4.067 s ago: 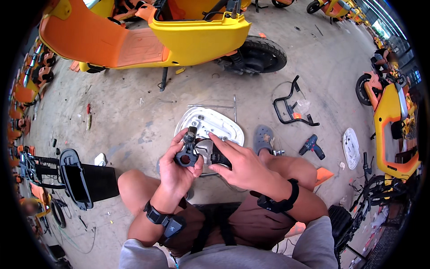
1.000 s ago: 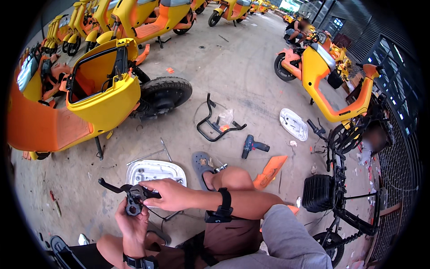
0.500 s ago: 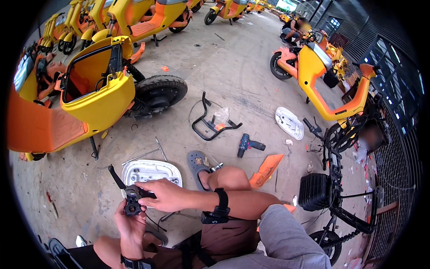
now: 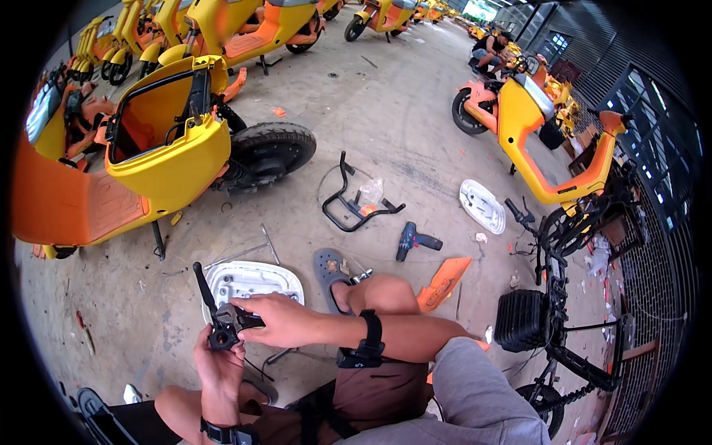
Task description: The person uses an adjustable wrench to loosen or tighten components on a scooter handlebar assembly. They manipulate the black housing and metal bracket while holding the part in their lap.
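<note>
My left hand (image 4: pixel 219 360) grips a black clamp with a lever (image 4: pixel 221 330), the lever pointing up toward the upper left. My right hand (image 4: pixel 274 315) is closed on the same assembly from the right, fingers over a dark piece at its side; which part that is, I cannot make out. Just beyond both hands, a white plastic tray (image 4: pixel 274 272) with small metal fittings lies on the floor, a thin metal bar (image 4: pixel 268 248) behind it. A grey clog (image 4: pixel 326 271) is on my foot beside the tray.
Around me lie a black tubular frame (image 4: pixel 356 226), a drill (image 4: pixel 411 241), a white panel (image 4: pixel 482 204) and an orange panel (image 4: pixel 441 285). Yellow-orange scooters (image 4: pixel 163 178) stand left and right (image 4: pixel 534 141), a stripped frame (image 4: pixel 523 319) at right. A person (image 4: pixel 486 52) squats farther back.
The lever has swung from lying leftward to standing steeply upward as my hands turn the clamp. Compared with the oldest frame, my view has turned right and lifted, showing more scooters and the squatting person.
</note>
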Tool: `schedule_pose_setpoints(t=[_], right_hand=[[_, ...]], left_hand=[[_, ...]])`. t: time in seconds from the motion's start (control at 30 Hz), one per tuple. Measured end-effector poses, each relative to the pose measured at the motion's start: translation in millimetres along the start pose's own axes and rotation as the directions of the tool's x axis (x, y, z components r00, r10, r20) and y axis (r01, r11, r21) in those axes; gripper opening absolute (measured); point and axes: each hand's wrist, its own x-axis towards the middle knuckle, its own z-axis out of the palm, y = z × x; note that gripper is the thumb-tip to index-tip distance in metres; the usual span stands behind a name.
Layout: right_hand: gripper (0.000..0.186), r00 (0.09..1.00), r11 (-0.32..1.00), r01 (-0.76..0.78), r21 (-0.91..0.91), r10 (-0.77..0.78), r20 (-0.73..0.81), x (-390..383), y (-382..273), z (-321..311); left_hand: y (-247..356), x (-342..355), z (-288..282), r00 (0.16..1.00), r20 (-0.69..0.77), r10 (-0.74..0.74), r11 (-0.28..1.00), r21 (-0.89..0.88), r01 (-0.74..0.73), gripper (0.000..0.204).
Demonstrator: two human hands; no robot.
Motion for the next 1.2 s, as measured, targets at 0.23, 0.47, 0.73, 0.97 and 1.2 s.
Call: schedule_pose_setpoints(t=[0.23, 0.47, 0.73, 0.97, 1.2], right_hand=[[0.07, 0.998, 0.999, -0.002, -0.036, 0.004, 0.063, 0.3, 2.8, 2.2], [0.068, 0.999, 0.999, 0.023, -0.035, -0.022, 0.024, -4.8, 8.0, -1.8], [0.067, 0.996, 0.997, 0.071, -0.005, -0.072, -0.052, -1.2, 3.3, -2.4], [0.067, 0.999, 0.993, -0.02, 0.119, 0.026, -0.044, -3.7, -18.8, -10.9], [0.066, 0.998, 0.996, 0.031, 0.086, -0.027, -0.051, -2.3, -22.6, -13.3]], left_hand=[[2.7, -7.5, 5.3, 0.999, -0.014, -0.033, 0.999, 0.022, 0.033, 0.028], [-4.4, -3.8, 8.4, 1.0, 0.005, -0.004, 1.0, -0.003, 0.004, 0.029], [2.2, -10.4, 7.4, 0.999, 0.047, -0.008, 0.998, -0.066, 0.012, 0.036], [14.1, -30.2, 22.0, 0.969, 0.248, -0.021, 0.983, -0.173, 0.065, 0.031], [10.5, -39.0, 30.8, 0.957, 0.291, 0.003, 0.992, -0.123, 0.034, 0.043]])
